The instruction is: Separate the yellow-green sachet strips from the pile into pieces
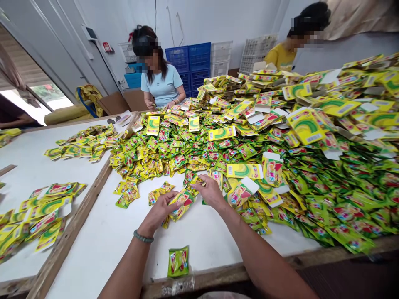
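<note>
My left hand (160,211), a beaded bracelet on its wrist, grips a small yellow and green carton (182,207) printed with red fruit. At the carton's upper right end, my right hand (211,191) pinches a small yellow sachet (197,182) with thumb and fingers. Whether the sachet is partly inside the carton I cannot tell. Just beyond lie a few yellow sachets (157,193) on the white table. A single green sachet (178,261) rests near the table's front edge. Flat cartons (245,170) lie right of my right hand.
A big heap of green sachets (336,203) and cartons (307,124) covers the right side. Wooden strips (77,226) divide the table; filled-looking cartons (46,211) lie left of one. Across the table sits a person in light blue (163,85), another in yellow (280,54). Blue crates (199,58) stand behind.
</note>
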The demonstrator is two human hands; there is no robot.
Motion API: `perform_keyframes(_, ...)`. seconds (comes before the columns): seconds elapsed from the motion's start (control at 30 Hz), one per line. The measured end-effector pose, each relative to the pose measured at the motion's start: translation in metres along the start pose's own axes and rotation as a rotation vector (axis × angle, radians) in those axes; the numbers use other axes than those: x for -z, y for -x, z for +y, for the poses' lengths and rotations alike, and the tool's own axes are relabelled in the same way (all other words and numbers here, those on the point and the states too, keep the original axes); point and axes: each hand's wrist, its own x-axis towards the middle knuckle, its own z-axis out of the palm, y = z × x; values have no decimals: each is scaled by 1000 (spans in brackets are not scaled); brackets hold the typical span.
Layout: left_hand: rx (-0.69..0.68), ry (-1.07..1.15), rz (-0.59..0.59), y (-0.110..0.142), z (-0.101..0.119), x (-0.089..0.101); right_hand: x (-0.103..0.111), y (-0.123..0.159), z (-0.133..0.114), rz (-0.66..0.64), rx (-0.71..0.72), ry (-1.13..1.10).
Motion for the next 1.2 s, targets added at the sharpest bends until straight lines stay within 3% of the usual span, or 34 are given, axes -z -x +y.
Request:
perform_keyframes(0.17, 19, 162, 39, -8, -9, -9, -10, 5, 0, 19, 44, -33)
perform_keyframes(0.37, -28, 187, 128, -11, -11, -12, -11, 11, -7, 122, 149, 44)
perform_keyframes(0.7, 65, 169, 121, -7, -6, -4, -4, 11, -10, 42, 57, -63)
perform_keyframes(0.9, 36, 129, 99, -5, -4, -2, -4, 12, -13, 89, 114, 82)
perform_keyframes(1.1, 17, 174, 115, -9, -7, -5, -15, 18, -14, -53, 38, -45)
perform_keyframes(1.2, 12, 196, 113, -8, -8, -4, -19, 23, -17, -162, 74, -45)
